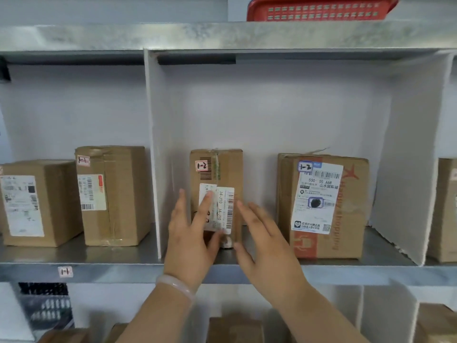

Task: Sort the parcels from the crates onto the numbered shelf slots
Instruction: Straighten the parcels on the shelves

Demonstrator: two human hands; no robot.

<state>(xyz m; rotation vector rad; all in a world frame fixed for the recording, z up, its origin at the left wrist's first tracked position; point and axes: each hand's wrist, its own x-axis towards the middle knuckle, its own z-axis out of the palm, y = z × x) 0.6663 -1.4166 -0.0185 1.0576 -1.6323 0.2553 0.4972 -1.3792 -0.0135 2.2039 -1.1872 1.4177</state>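
Two in the slot tagged 1-1 [65, 271]: a squat parcel [37, 201] and a taller parcel [113, 194], side by side. Past the white divider [152, 144], two more, both marked 1-2: a narrow parcel [222, 167] upright, a larger parcel [346, 219] well to its right. Left hand [190, 233] flat on the narrow parcel's front, fingers straight, gripping nothing. Right hand [267, 241] spread wide beside its right edge, contact unclear. One cut-off parcel [445, 209] far right.
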